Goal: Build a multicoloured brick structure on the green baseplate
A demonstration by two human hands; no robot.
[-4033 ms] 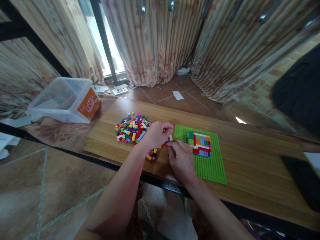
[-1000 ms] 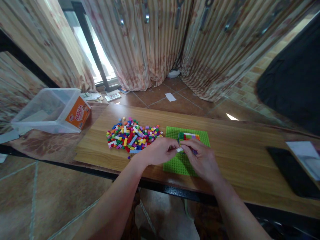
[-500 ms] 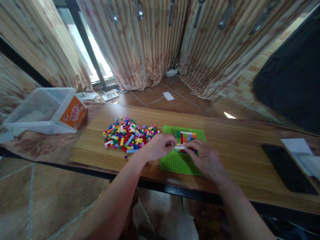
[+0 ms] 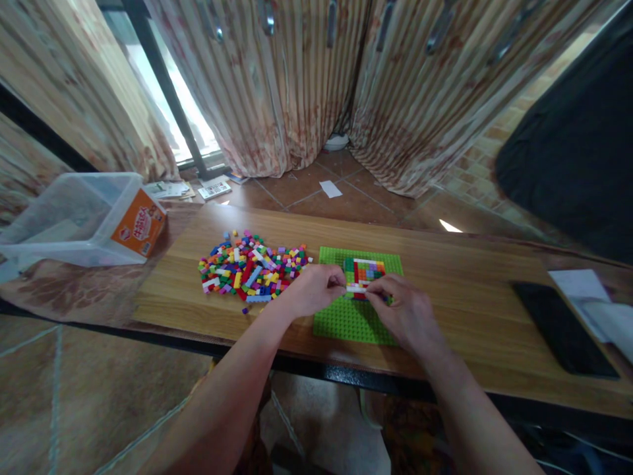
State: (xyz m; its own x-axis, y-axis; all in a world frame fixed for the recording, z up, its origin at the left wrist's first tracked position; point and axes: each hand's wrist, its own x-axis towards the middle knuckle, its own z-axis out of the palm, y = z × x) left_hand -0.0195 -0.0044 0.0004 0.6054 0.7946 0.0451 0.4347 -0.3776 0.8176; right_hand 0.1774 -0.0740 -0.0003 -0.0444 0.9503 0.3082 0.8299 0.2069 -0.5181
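Note:
A long white brick [image 4: 355,288] lies between my two hands, level with the front part of a multicoloured block of bricks [image 4: 368,270]. That block sits on a green studded baseplate [image 4: 356,323]. The fingers of my left hand [image 4: 319,289] are closed at the white brick's left end. My right hand [image 4: 401,308] pinches its right end between thumb and fingertips and covers part of the block. Whether the brick is pressed onto the studs below cannot be made out.
A heap of loose coloured bricks [image 4: 252,267] lies on the wooden board [image 4: 469,297], left of the baseplate. A clear plastic bin [image 4: 84,218] with an orange label stands at the far left. A black phone-like slab [image 4: 564,328] and white papers [image 4: 583,297] lie at right.
The white brick has come down slightly toward the block, and my right fingertips have shifted a little, showing more of the coloured bricks. The whole view has moved slightly.

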